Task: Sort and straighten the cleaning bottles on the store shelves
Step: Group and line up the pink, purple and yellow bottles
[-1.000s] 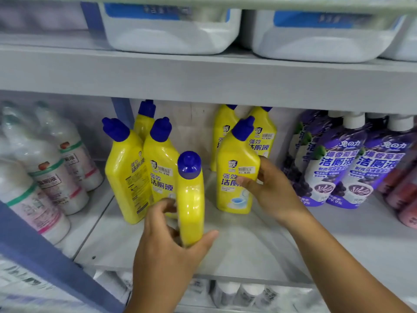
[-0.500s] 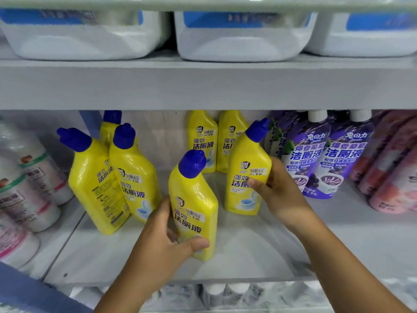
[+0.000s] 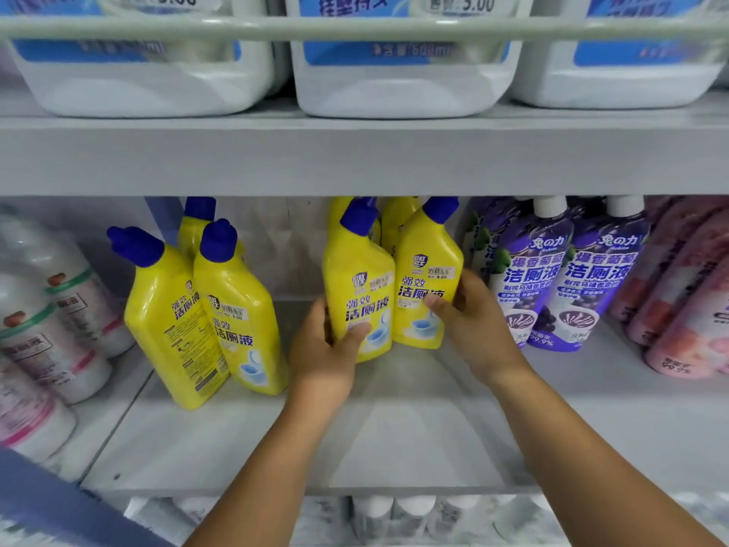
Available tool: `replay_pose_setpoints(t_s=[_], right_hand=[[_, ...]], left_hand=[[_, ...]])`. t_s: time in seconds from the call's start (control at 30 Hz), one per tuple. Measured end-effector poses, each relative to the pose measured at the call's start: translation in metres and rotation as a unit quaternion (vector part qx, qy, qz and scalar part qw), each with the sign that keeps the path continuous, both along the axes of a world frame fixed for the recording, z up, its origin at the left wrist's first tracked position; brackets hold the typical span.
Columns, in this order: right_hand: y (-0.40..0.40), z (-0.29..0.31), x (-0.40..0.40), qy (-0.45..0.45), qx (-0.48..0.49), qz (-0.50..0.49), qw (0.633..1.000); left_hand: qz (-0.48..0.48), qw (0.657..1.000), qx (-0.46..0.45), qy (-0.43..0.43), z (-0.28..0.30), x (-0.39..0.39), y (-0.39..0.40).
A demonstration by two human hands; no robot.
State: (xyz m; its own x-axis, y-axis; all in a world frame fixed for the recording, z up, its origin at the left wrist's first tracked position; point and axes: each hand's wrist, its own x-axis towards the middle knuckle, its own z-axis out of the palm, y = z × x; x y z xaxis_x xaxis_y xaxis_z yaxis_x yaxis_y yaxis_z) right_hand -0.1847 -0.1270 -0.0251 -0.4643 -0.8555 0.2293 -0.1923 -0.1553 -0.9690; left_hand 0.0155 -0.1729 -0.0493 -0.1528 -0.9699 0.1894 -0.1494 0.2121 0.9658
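Left hand [image 3: 323,349] gripping yellow bottle [image 3: 361,294], blue-capped, upright at mid-shelf [image 3: 394,440]. At 3 o'clock, touching it, twin bottle [image 3: 428,278] gripped by right hand [image 3: 471,321]. Farther, 12 o'clock, more yellow bottles behind.

The bottles [image 3: 357,294] I hold are bright yellow with dark blue caps and blue lettering. At the right of the frame, purple pouches [image 3: 552,278] carry white caps and grape pictures; beside them pink ones [image 3: 686,302]. At upper frame, white jugs [image 3: 398,80] wear blue labels. The shelf [image 3: 355,159] is pale grey.
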Motion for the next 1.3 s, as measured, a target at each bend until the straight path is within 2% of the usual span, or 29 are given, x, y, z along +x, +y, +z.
replay_pose_setpoints(t_s=[0.1, 0.2, 0.27, 0.4, 0.53, 0.67, 0.83, 0.9, 0.97, 1.03, 1.1, 1.2, 1.3], right_hand=[[-0.014, 0.001, -0.006, 0.011, 0.013, -0.005, 1.000], [-0.026, -0.003, -0.010, 0.027, 0.041, -0.005, 0.999], [-0.035, -0.005, -0.013, 0.063, 0.048, -0.025, 0.997], [-0.047, -0.004, -0.014, 0.161, 0.085, -0.080, 0.980], [-0.047, -0.006, -0.009, 0.221, 0.074, -0.133, 0.963], [-0.049, -0.007, -0.008, 0.220, 0.090, -0.132, 0.962], [-0.046, -0.008, -0.001, 0.198, 0.137, -0.131, 0.962], [-0.037, -0.011, 0.010, 0.175, 0.144, -0.159, 0.961], [-0.022, -0.009, 0.030, 0.168, 0.130, -0.180, 0.960], [-0.010, 0.001, 0.058, 0.133, 0.111, -0.121, 0.977], [-0.009, 0.011, 0.088, 0.081, 0.113, 0.001, 0.990], [-0.017, 0.021, 0.128, 0.077, 0.121, 0.131, 0.981], [-0.026, 0.023, 0.163, 0.094, 0.106, 0.191, 0.971]], left_hand=[[0.017, 1.000, -0.010, -0.024, 0.000, -0.011, -0.027], [-0.005, 0.999, -0.005, -0.032, -0.003, -0.013, -0.054], [-0.028, 0.998, -0.002, -0.053, -0.003, -0.014, -0.067], [0.003, 0.992, -0.056, -0.113, -0.008, -0.018, -0.082], [-0.004, 0.993, -0.073, -0.096, -0.014, -0.020, -0.087], [0.000, 0.991, -0.098, -0.094, -0.015, -0.021, -0.085], [-0.024, 0.986, -0.060, -0.151, 0.000, -0.011, -0.064], [-0.046, 0.989, -0.045, -0.130, 0.012, 0.007, -0.029], [-0.043, 0.997, -0.029, -0.057, 0.023, 0.035, 0.016], [-0.006, 1.000, 0.000, 0.022, 0.034, 0.071, 0.053], [0.095, 0.992, -0.010, 0.081, 0.037, 0.112, 0.065], [0.250, 0.963, -0.070, 0.071, 0.036, 0.158, 0.052], [0.309, 0.949, -0.061, 0.028, 0.022, 0.182, 0.029]])
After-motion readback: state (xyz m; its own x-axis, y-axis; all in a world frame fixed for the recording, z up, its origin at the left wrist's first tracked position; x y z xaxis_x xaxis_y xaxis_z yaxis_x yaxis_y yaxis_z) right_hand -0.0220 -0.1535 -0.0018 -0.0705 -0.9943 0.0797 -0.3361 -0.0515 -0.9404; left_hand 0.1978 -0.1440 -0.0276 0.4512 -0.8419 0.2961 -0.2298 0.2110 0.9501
